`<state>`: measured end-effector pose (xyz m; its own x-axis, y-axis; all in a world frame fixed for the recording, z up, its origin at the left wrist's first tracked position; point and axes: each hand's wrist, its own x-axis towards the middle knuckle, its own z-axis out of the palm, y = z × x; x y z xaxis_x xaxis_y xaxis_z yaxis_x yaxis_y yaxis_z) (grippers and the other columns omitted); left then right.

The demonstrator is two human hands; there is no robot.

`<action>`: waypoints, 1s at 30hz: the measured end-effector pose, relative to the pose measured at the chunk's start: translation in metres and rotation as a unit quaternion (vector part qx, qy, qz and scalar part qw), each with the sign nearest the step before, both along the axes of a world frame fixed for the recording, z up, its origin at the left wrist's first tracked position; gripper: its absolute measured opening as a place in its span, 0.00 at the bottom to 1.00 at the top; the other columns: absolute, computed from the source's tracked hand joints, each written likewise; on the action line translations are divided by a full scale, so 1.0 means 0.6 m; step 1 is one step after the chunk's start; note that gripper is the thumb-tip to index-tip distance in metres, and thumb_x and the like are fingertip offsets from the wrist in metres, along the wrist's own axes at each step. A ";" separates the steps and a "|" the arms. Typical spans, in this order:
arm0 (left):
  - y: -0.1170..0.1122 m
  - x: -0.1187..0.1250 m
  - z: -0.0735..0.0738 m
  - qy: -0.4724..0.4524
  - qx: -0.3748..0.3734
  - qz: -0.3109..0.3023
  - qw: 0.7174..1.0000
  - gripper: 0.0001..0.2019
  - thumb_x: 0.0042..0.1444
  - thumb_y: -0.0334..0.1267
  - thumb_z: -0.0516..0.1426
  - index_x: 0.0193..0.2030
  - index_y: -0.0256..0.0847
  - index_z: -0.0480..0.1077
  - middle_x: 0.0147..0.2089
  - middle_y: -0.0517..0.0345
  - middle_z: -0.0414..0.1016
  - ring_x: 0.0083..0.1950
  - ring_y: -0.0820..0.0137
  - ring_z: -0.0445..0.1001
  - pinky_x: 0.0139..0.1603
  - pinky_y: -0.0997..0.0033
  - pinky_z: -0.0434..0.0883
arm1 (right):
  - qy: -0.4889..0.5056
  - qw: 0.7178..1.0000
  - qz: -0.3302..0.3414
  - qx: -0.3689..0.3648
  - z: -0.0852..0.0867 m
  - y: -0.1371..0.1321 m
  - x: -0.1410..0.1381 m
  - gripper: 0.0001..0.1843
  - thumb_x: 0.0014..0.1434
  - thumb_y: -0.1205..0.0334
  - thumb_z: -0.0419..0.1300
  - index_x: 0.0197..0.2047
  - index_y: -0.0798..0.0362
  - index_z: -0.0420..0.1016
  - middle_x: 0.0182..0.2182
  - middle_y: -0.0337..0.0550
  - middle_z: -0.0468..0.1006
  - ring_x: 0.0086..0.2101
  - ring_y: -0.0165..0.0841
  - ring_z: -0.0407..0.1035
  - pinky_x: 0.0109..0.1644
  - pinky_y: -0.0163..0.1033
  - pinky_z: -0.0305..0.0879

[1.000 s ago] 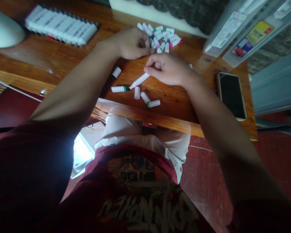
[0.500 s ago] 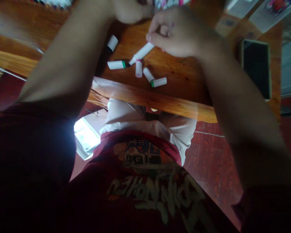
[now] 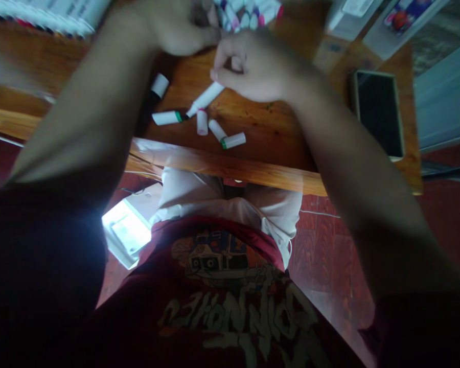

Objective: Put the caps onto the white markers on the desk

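Well, the right hand (image 3: 253,66) is curled, its fingertips seeming to pinch the top end of a smooth white marker (image 3: 205,98), which slants toward 7 o'clock above the glossy wooden table (image 3: 276,138). Just below lie short white plastic tubes (image 3: 202,122), some banded green at one end. The left hand (image 3: 176,28), fingers bent, sits near a heap of pink-tipped markers (image 3: 249,10) at 12 o'clock; what it grips, I can't tell. A dark-screened phone (image 3: 376,113) lies flat at 3 o'clock.
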<state>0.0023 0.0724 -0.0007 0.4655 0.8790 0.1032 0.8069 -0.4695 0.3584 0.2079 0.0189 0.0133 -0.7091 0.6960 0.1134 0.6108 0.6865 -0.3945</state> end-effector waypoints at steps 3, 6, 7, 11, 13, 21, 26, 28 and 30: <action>-0.005 0.000 -0.002 -0.006 0.013 0.021 1.000 0.18 0.63 0.48 0.54 0.45 0.35 0.76 0.36 0.58 0.73 0.33 0.79 0.60 0.37 0.72 0.59 | 0.008 0.999 -0.011 -0.041 0.002 -0.003 -0.004 0.18 0.65 0.55 0.57 0.47 0.59 0.81 0.29 0.40 0.74 0.28 0.24 0.57 0.36 0.34 0.51; -0.001 0.004 -0.003 -0.028 0.011 0.014 0.999 0.14 0.61 0.46 0.56 0.40 0.37 0.76 0.32 0.61 0.71 0.31 0.79 0.60 0.34 0.74 0.57 | 0.016 0.998 -0.016 -0.054 0.002 -0.005 -0.004 0.15 0.65 0.56 0.58 0.46 0.57 0.80 0.26 0.38 0.71 0.28 0.25 0.56 0.35 0.35 0.49; 0.000 0.005 -0.003 -0.031 0.010 0.012 0.999 0.14 0.61 0.46 0.56 0.39 0.38 0.76 0.30 0.62 0.70 0.30 0.80 0.59 0.33 0.74 0.56 | 0.021 0.998 -0.015 -0.053 0.001 -0.005 -0.004 0.15 0.65 0.55 0.58 0.45 0.57 0.80 0.26 0.39 0.71 0.28 0.25 0.57 0.35 0.35 0.49; 0.003 0.002 -0.003 -0.033 0.003 0.009 0.999 0.13 0.61 0.46 0.57 0.38 0.38 0.75 0.28 0.65 0.68 0.30 0.81 0.59 0.32 0.75 0.56 | 0.036 0.998 -0.002 -0.052 -0.006 -0.001 -0.002 0.17 0.65 0.52 0.56 0.44 0.54 0.80 0.27 0.40 0.74 0.27 0.26 0.58 0.34 0.35 0.49; 0.004 0.000 -0.004 -0.035 0.005 0.008 0.999 0.14 0.62 0.47 0.58 0.39 0.38 0.75 0.28 0.66 0.69 0.30 0.81 0.58 0.32 0.75 0.56 | 0.036 0.998 -0.003 -0.053 -0.009 0.001 -0.001 0.17 0.65 0.50 0.55 0.43 0.52 0.80 0.27 0.40 0.75 0.26 0.26 0.60 0.33 0.35 0.50; 0.005 -0.001 -0.006 -0.032 0.004 0.003 0.999 0.15 0.63 0.48 0.57 0.41 0.37 0.75 0.30 0.67 0.71 0.31 0.82 0.58 0.33 0.76 0.56 | 0.025 0.998 -0.008 -0.051 -0.008 0.001 -0.001 0.17 0.65 0.48 0.55 0.42 0.49 0.79 0.31 0.42 0.79 0.28 0.29 0.64 0.33 0.37 0.52; 0.007 -0.001 -0.006 -0.036 0.015 -0.003 0.999 0.13 0.61 0.46 0.57 0.39 0.39 0.76 0.29 0.65 0.69 0.30 0.80 0.59 0.32 0.75 0.56 | 0.006 0.999 -0.018 -0.049 -0.003 -0.002 -0.001 0.17 0.65 0.46 0.55 0.43 0.47 0.79 0.31 0.40 0.79 0.30 0.31 0.63 0.36 0.38 0.54; 0.006 -0.002 -0.006 -0.039 0.014 -0.004 0.999 0.12 0.61 0.45 0.57 0.39 0.39 0.76 0.30 0.65 0.71 0.31 0.80 0.60 0.33 0.75 0.56 | 0.010 0.999 -0.017 -0.048 -0.001 -0.004 -0.002 0.16 0.66 0.47 0.56 0.43 0.48 0.79 0.28 0.39 0.77 0.29 0.30 0.61 0.36 0.38 0.54; 0.005 -0.002 -0.005 -0.042 0.012 -0.001 0.999 0.13 0.61 0.45 0.56 0.40 0.39 0.76 0.30 0.64 0.71 0.31 0.80 0.60 0.33 0.75 0.57 | 0.015 0.999 -0.015 -0.047 0.001 -0.006 -0.003 0.15 0.66 0.50 0.57 0.43 0.51 0.79 0.27 0.39 0.75 0.28 0.28 0.59 0.35 0.38 0.52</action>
<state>0.0011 0.0756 -0.0038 0.4556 0.8751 0.1632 0.7735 -0.4799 0.4139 0.2060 0.0155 0.0141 -0.6856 0.7247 0.0683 0.6164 0.6279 -0.4752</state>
